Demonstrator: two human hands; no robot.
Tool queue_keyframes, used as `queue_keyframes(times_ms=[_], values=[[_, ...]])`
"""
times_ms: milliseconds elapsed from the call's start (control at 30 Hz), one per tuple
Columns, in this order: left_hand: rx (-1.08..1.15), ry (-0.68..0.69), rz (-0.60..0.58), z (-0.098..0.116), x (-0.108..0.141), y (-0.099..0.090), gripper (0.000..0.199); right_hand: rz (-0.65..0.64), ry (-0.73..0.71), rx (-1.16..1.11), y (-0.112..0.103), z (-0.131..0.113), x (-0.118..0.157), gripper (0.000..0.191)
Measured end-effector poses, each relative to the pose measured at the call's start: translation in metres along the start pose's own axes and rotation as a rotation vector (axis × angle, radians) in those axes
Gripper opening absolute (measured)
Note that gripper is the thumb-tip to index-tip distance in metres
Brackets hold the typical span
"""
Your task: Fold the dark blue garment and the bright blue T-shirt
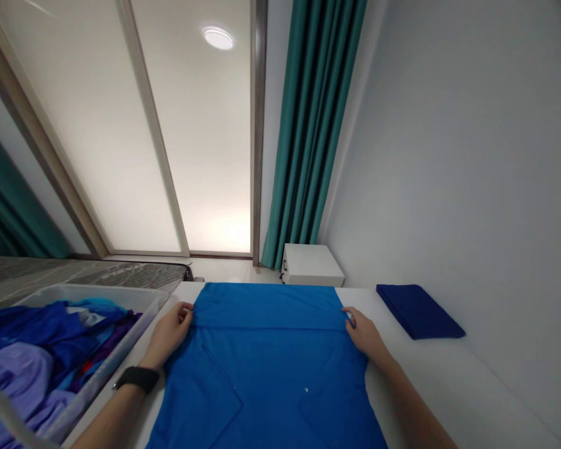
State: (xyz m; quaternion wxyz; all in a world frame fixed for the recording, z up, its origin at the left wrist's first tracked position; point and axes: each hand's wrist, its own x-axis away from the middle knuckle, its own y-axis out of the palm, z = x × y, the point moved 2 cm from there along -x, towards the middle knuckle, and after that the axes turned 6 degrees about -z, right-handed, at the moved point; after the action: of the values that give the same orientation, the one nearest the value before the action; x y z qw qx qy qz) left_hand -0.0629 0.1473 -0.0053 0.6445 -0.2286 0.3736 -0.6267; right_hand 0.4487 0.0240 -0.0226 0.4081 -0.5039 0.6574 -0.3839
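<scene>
A blue garment (pixel 271 368) lies spread flat on the white table (pixel 439 386), with a straight band across its far end and a slanting seam on each side. My left hand (pixel 175 324) is at the garment's far left edge, fingers curled onto the cloth. At the opposite edge, my right hand (pixel 359 327) pinches the fabric between thumb and fingers. A dark band is on my left wrist. The near end of the garment runs out of the picture.
To the left stands a translucent plastic bin (pixel 149 299) holding jumbled blue, purple and lilac clothes. A folded navy cloth (pixel 418 312) lies at the table's right, by the wall. Beyond the table are a white cabinet (pixel 311 262) and a teal curtain (pixel 315 125).
</scene>
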Motion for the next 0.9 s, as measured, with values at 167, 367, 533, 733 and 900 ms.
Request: queue_keyframes(times_ms=[167, 367, 533, 733, 900], values=[[-0.029, 0.014, -0.002, -0.007, -0.002, 0.003, 0.033, 0.036, -0.037, -0.002, 0.002, 0.002, 0.001, 0.035], [-0.023, 0.005, -0.026, -0.009, -0.001, 0.005, 0.033, 0.046, -0.039, 0.028, 0.005, 0.003, 0.001, 0.034], [-0.004, 0.000, -0.027, -0.005, 0.001, 0.002, 0.032, 0.053, -0.027, 0.033, 0.005, 0.002, 0.001, 0.033], [0.029, -0.005, -0.040, 0.002, 0.005, -0.002, 0.033, 0.118, -0.009, -0.005, -0.006, -0.013, 0.004, 0.033], [0.091, -0.004, -0.039, 0.007, 0.007, -0.006, 0.037, -0.069, -0.159, -0.115, -0.006, -0.073, -0.001, 0.033]])
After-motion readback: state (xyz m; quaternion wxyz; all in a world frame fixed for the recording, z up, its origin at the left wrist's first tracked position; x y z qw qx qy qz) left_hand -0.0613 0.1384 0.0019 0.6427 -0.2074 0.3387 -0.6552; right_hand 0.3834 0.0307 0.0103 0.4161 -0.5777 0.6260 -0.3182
